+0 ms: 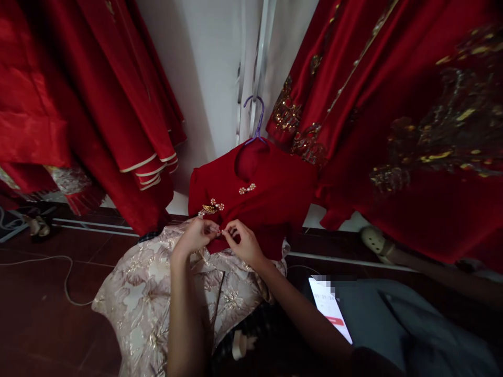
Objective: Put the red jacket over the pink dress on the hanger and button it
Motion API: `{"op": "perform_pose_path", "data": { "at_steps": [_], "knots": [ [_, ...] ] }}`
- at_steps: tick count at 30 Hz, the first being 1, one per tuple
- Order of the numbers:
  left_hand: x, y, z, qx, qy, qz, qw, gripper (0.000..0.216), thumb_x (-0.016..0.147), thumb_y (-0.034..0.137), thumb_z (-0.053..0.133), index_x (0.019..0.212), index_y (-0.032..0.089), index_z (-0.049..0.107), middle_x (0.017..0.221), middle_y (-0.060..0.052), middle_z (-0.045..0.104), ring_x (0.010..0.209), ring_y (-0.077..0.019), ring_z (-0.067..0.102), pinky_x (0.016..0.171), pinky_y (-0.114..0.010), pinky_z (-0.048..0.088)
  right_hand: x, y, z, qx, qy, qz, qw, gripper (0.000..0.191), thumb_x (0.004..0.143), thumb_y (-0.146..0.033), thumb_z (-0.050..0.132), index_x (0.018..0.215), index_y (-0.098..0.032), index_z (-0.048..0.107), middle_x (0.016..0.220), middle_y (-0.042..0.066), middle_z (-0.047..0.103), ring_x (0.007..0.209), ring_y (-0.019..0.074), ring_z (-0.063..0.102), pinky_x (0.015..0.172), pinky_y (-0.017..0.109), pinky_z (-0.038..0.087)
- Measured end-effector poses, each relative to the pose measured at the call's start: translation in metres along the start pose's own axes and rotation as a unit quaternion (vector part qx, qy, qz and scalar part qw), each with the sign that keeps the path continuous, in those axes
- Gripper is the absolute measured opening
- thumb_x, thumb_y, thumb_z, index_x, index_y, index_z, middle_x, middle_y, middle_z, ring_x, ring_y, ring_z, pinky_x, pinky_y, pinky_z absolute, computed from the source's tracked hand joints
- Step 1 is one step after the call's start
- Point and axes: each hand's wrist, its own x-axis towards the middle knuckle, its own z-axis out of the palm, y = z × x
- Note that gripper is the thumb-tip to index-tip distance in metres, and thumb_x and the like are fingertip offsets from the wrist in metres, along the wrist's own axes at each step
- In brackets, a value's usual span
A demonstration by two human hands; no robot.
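Observation:
A red garment (271, 178) hangs from a purple hanger (259, 123), its lower part meeting my hands. My left hand (195, 236) pinches with thumb and fingertips at the front of the garment. Close beside it, my right hand (244, 243) is also pinched, fingertips almost meeting the left ones. Something tiny and pale shows between them, too small to name. Above the hands, a pearl flower ornament (247, 189) sits near the neckline, and a gold and pearl ornament (211, 208) lies lower left. Pale floral fabric (137, 298) with gold lines spreads beneath my forearms.
Red garments (129, 120) hang at left, and sequined red garments (393, 104) at right. A lit phone (330, 310) rests on grey fabric (373, 309) at lower right. A white cable (70, 272) runs over the dark tiled floor. A clog-style shoe (373, 241) is at right.

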Motion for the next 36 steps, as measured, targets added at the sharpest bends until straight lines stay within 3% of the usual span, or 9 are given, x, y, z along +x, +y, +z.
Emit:
{"op": "perform_pose_path", "data": {
  "at_steps": [9,14,19,23,28,31,36],
  "knots": [
    [0.002,-0.014,0.000,-0.044,0.013,-0.012,0.999,0.013,0.072,0.023,0.060,0.077,0.017,0.070,0.077,-0.004,0.071,0.070,-0.0157,0.065,0.068,-0.026,0.051,0.005,0.007,0.010,0.022,0.021,0.029,0.999,0.003,0.081,-0.022,0.051,0.084,-0.020,0.051,0.078,0.001,0.058,0.069,0.0119,0.055,0.067,0.024,0.046],
    [-0.006,-0.018,0.043,-0.112,0.078,-0.007,0.991,0.019,0.072,0.021,0.059,0.090,0.016,0.061,0.076,-0.003,0.066,0.068,-0.0124,0.061,0.065,-0.023,0.049,0.006,0.017,0.001,0.095,0.067,0.118,0.986,0.014,0.080,-0.031,0.056,0.084,-0.020,0.049,0.073,0.000,0.058,0.066,0.0120,0.058,0.057,0.022,0.046],
    [-0.023,-0.016,0.081,-0.031,0.222,-0.021,0.974,0.032,0.076,0.029,0.059,0.105,0.017,0.052,0.074,0.000,0.056,0.069,-0.0124,0.056,0.068,-0.025,0.045,0.009,0.021,-0.003,0.145,0.082,0.157,0.973,0.018,0.082,-0.037,0.054,0.081,-0.020,0.050,0.073,0.001,0.057,0.066,0.0119,0.057,0.056,0.021,0.045],
    [-0.022,-0.016,0.071,0.034,0.202,-0.029,0.978,0.027,0.081,0.032,0.053,0.104,0.019,0.050,0.072,0.000,0.054,0.066,-0.0131,0.054,0.065,-0.025,0.043,0.019,0.017,0.000,0.210,0.035,0.163,0.963,0.020,0.080,-0.038,0.057,0.087,-0.020,0.051,0.082,0.002,0.058,0.077,0.0136,0.058,0.057,0.022,0.047],
    [-0.015,-0.020,0.054,0.048,0.159,-0.015,0.986,0.023,0.082,0.030,0.051,0.102,0.019,0.050,0.068,0.002,0.053,0.060,-0.0119,0.054,0.060,-0.024,0.042,0.021,0.015,0.007,0.246,0.034,0.186,0.951,0.020,0.080,-0.038,0.056,0.088,-0.020,0.051,0.083,0.002,0.057,0.078,0.0141,0.058,0.059,0.023,0.050],
    [-0.018,-0.023,0.061,0.044,0.164,-0.002,0.986,0.022,0.083,0.029,0.050,0.102,0.019,0.051,0.068,0.002,0.054,0.061,-0.0115,0.054,0.062,-0.023,0.042,0.013,0.017,0.007,0.232,0.054,0.188,0.953,0.018,0.081,-0.036,0.054,0.086,-0.020,0.051,0.079,0.002,0.056,0.072,0.0129,0.057,0.056,0.022,0.049],
    [-0.022,-0.025,0.082,0.033,0.228,0.005,0.973,0.021,0.083,0.030,0.050,0.101,0.018,0.055,0.069,0.001,0.056,0.065,-0.0121,0.056,0.065,-0.023,0.044,0.002,0.024,0.001,0.177,0.066,0.149,0.971,0.016,0.082,-0.034,0.053,0.085,-0.019,0.051,0.078,0.002,0.057,0.070,0.0120,0.057,0.056,0.021,0.048]
  ]
}}
